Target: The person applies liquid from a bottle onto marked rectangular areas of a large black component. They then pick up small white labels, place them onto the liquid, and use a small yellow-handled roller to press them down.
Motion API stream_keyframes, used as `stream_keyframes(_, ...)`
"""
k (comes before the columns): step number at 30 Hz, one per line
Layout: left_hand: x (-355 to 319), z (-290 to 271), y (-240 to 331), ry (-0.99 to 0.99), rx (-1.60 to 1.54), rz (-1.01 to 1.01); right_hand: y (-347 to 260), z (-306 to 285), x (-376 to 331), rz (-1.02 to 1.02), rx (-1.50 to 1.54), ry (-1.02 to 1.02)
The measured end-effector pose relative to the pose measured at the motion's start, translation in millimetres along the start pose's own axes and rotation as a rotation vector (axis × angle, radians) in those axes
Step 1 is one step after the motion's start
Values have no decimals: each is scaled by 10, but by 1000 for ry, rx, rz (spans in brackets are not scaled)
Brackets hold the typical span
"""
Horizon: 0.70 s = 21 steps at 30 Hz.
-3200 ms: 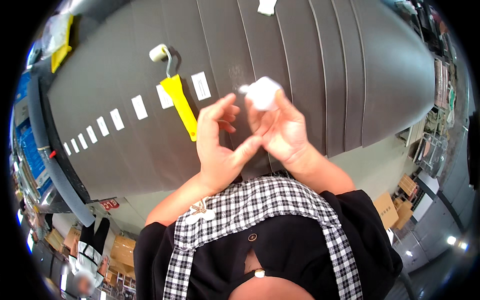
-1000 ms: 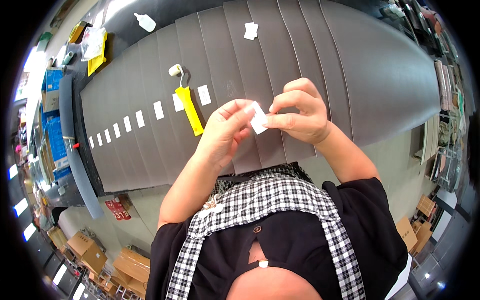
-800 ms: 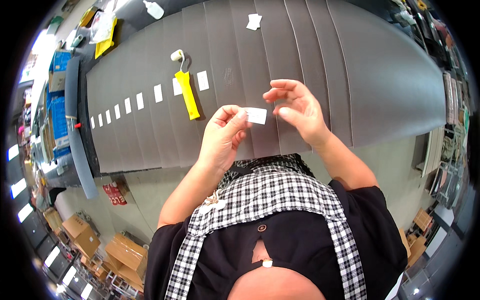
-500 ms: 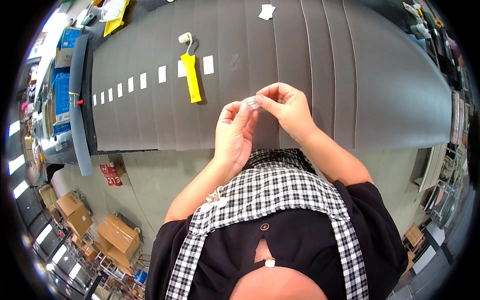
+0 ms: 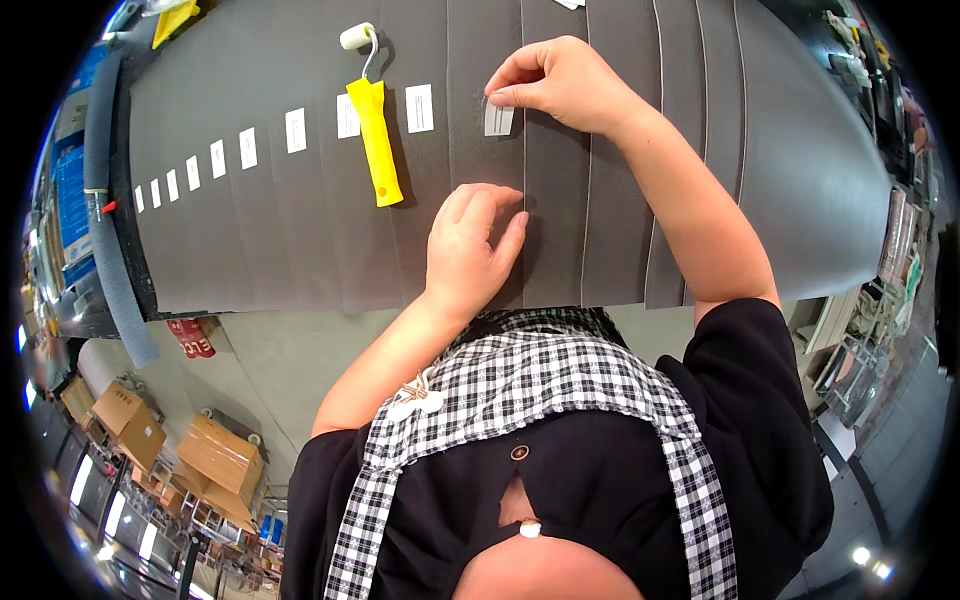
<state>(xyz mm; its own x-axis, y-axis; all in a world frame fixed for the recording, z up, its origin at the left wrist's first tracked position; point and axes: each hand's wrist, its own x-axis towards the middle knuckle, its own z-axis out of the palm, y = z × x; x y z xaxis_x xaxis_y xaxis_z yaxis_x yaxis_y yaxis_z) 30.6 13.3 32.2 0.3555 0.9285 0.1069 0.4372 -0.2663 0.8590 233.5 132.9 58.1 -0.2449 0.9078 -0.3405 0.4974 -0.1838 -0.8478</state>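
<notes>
On the wide dark grey surface [image 5: 250, 250], covered in long overlapping grey strips, we see a person's two bare hands from above; the right hand [image 5: 560, 85] reaches furthest out, its thumb and forefinger closed in a pinch on the upper edge of a small white rectangular label [image 5: 498, 120], which lies against a seam between two strips; the other fingers [image 5: 550, 55] of that hand are curled in above it; the left hand [image 5: 470, 250] rests palm down on the strips nearer the body, fingers loosely spread and holding nothing, well below the label; just left of the pinched label sits another white label [image 5: 419, 108] of the same kind, and beyond it a row of similar white labels [image 5: 245, 148] runs off to the left, growing smaller toward the rim; a small paint-style roller with a yellow plastic handle and a white foam head [image 5: 373, 125] lies across that row, between two labels, its head pointing away from the person; along the far left edge of the surface lies a long grey foam tube [image 5: 105, 250]; below the surface, brown cardboard boxes [image 5: 215, 465] stand on the floor; the person wears a black top with a black-and-white checked bib.
</notes>
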Motion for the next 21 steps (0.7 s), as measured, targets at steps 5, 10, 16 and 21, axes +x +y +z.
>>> stream_keyframes(5,17,54,10,19,99,128,23,-36,-18,25,-28,11)
stream_keyframes(10,18,71,122,21,200,179,8,-64,-74,18,-75,27)
stream_keyframes(16,125,-10,201,-16,345,158,-58,-51,-112,-11,-206,67)
stream_keyframes(21,182,-25,240,-43,388,114,-70,-32,-114,-43,-286,85)
